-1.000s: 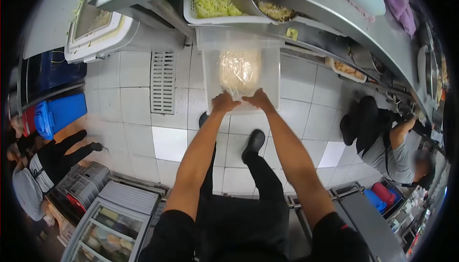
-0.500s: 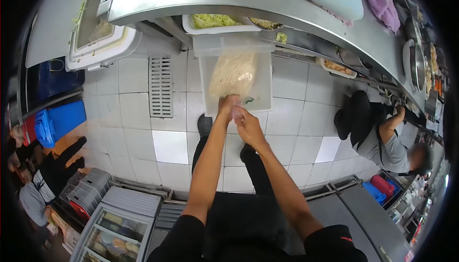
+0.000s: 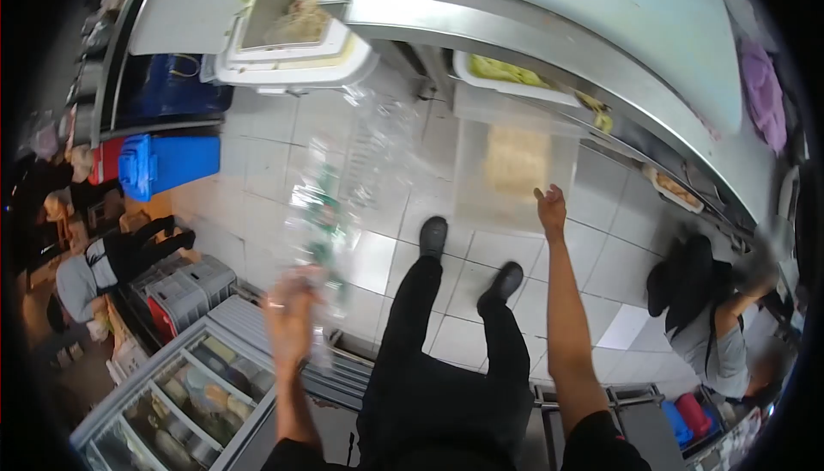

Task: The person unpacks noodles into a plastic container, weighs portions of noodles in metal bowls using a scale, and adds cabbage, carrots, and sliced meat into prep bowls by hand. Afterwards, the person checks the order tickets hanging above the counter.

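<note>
Just beyond the left hand [image 3: 292, 321], a clear plastic bag [image 3: 324, 232] with green marks stretches out, crumpled and blurred, its near end clamped in those closed fingers. Off to the right, the right hand [image 3: 551, 205], fingers loosely apart, hovers beside a pale noodle-like block [image 3: 518, 160] in a translucent tub [image 3: 481, 211].

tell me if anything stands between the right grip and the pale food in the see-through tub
Nothing visible does: the right grip shows by the lower right corner of the pale food. The clear bag is off to the left, in the left grip.
</note>
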`<act>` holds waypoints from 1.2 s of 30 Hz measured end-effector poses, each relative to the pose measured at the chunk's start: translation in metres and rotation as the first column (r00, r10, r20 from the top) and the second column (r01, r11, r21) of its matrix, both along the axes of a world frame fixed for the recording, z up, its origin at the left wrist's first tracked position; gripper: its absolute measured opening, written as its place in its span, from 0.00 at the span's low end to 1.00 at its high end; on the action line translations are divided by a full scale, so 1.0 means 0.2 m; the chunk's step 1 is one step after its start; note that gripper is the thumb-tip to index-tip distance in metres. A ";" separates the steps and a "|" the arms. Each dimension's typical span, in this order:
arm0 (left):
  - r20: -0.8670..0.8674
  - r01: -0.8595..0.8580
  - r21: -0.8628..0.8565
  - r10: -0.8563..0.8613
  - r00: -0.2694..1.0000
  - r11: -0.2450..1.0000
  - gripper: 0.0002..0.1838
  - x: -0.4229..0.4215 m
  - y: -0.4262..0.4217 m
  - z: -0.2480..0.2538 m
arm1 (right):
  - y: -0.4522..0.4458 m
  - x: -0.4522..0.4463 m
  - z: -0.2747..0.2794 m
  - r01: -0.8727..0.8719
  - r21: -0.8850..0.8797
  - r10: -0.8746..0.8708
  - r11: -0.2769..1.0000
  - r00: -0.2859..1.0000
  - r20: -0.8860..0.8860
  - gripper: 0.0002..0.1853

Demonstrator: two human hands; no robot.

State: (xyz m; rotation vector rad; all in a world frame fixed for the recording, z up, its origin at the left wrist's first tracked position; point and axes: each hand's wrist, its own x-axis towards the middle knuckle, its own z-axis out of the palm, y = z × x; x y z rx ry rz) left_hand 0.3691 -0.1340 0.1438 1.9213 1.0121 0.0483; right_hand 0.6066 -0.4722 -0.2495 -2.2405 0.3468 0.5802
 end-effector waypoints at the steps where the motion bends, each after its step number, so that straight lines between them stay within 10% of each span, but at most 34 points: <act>1: 0.128 -0.036 0.195 0.011 0.992 0.980 0.13 0.03 0.12 0.11 | 0.06 0.00 -0.02 -0.008 0.013 0.008 1.000 1.000 -0.006 0.37; 7: 0.042 0.213 0.657 -0.318 0.947 0.723 0.20 0.85 1.12 0.40 | 0.28 0.18 -0.16 -0.163 -0.227 0.162 0.960 0.987 -0.025 0.47; 8: -0.238 0.405 0.737 -0.354 0.905 0.541 0.21 1.06 1.25 0.40 | 0.28 0.20 -0.21 -0.177 -0.210 0.173 0.961 0.984 -0.039 0.48; 10: -0.490 0.538 0.787 -0.225 0.842 0.301 0.21 1.50 1.44 0.14 | 0.34 0.22 -0.05 -0.157 -0.339 0.121 0.928 0.985 -0.125 0.50; 12: -0.522 0.610 0.792 -0.500 0.691 0.015 0.21 1.83 1.84 -0.44 | 0.40 0.23 -0.02 -0.043 -0.480 -0.004 0.876 0.995 -0.098 0.51; 15: -0.575 0.872 0.373 -0.658 0.486 0.317 0.19 1.94 1.68 -0.91 | 0.48 0.26 0.10 -0.064 -0.500 -0.022 0.864 0.986 -0.165 0.53; 21: -0.680 0.896 -0.047 -0.672 0.295 0.441 0.16 1.89 1.50 -1.28 | 0.36 0.24 -0.04 0.032 -0.454 -0.065 0.890 0.996 -0.058 0.47; 23: -0.658 0.856 -0.049 -0.661 0.360 0.515 0.15 1.88 1.53 -1.10 | 0.37 0.31 -0.11 -0.196 -0.318 0.194 0.928 0.980 -0.039 0.30; 26: -0.612 0.736 0.102 -0.542 0.576 0.669 0.14 1.82 1.60 -0.67 | 0.31 0.27 -0.08 0.003 -0.012 -0.003 1.000 1.000 0.022 0.18; 28: -0.464 0.675 0.541 -0.491 0.737 0.502 0.16 1.84 1.68 -0.42 | 0.22 0.25 0.01 -0.061 0.214 0.062 0.975 0.998 0.005 0.14; 31: -0.286 0.412 0.616 -0.297 0.911 0.671 0.17 2.00 1.65 0.14 | 0.10 0.16 0.21 0.123 0.634 -0.022 0.763 0.986 -0.166 0.13; 36: 0.031 0.255 0.846 -0.519 0.854 0.469 0.17 2.46 1.75 0.62 | -0.05 0.04 0.34 0.234 0.627 0.017 0.743 0.930 -0.367 0.16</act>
